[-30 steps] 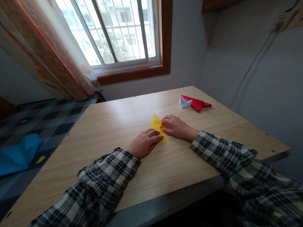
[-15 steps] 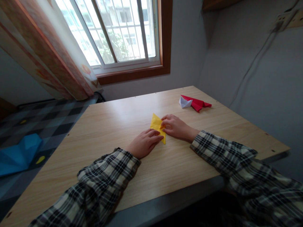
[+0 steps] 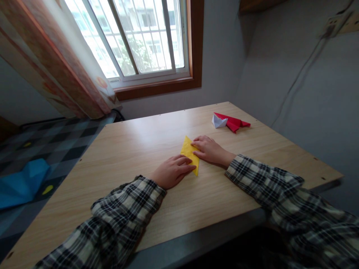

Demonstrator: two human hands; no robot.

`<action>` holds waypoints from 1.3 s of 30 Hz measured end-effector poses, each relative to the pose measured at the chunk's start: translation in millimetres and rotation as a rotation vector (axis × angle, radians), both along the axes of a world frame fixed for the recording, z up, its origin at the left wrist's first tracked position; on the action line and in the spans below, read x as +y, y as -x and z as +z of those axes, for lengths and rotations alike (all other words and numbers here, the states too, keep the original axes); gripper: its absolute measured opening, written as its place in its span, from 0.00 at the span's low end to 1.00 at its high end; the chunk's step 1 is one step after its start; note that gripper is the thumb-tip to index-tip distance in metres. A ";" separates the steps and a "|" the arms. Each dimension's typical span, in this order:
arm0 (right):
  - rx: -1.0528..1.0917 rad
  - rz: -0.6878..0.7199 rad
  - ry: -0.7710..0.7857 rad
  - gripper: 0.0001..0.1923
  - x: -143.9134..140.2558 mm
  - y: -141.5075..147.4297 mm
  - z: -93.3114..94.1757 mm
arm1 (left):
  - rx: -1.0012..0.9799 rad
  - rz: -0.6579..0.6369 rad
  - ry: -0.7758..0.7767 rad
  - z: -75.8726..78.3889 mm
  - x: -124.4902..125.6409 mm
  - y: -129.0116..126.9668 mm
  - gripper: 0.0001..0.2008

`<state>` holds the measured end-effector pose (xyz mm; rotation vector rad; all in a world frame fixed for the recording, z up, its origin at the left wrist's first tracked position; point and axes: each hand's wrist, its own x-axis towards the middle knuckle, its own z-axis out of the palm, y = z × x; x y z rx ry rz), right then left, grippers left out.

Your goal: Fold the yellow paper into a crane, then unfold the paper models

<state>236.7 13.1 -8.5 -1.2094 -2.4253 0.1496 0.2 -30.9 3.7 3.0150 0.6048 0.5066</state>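
A folded yellow paper [image 3: 189, 150] lies flat near the middle of the wooden table [image 3: 134, 149]. My left hand [image 3: 171, 172] rests palm down with its fingertips on the paper's near left edge. My right hand [image 3: 209, 150] lies flat against the paper's right side, its fingers pressing on it. Both arms wear plaid sleeves. Part of the paper is hidden under the fingers.
A red folded paper [image 3: 234, 122] and a small white paper boat [image 3: 218, 121] lie at the table's far right. A wall runs close along the right, with a cable hanging down it. A window and curtain stand behind the table. Blue material [image 3: 22, 183] lies on the floor at left.
The yellow paper has turned and shifted slightly to the right and nearer under my fingers. Both hands stayed on it and moved a little with it.
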 end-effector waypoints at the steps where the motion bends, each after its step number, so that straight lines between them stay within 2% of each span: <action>1: -0.002 0.007 0.000 0.18 0.7 -0.3 -0.4 | -0.003 -0.008 -0.002 0.3 -0.3 -0.2 0.15; 7: -0.013 -0.012 -0.016 0.16 1.1 -0.4 -1.1 | -0.013 -0.004 0.015 0.0 -0.8 -0.5 0.15; 13: 0.015 -0.004 0.007 0.16 1.6 -0.7 -2.2 | -0.020 0.087 0.007 -6.3 -1.9 1.3 0.15; 20: 0.121 -0.007 0.007 0.17 4.3 -0.5 -5.4 | 0.011 0.080 0.010 -6.1 0.2 3.2 0.16; 25: 0.195 -0.021 0.015 0.16 -0.1 2.6 -1.3 | 0.012 0.087 0.021 -7.0 0.2 3.4 0.17; 29: 0.176 -0.023 0.019 0.13 -3.8 5.4 2.8 | 0.017 0.092 0.010 -8.5 0.7 3.3 0.18; 33: 0.131 0.017 0.015 0.10 -3.6 5.8 4.3 | 0.014 0.081 -0.015 -9.8 1.2 3.2 0.18; 39: 0.161 0.139 0.017 0.13 -3.5 3.8 4.4 | 0.009 0.062 -0.043 -7.4 0.7 2.0 0.18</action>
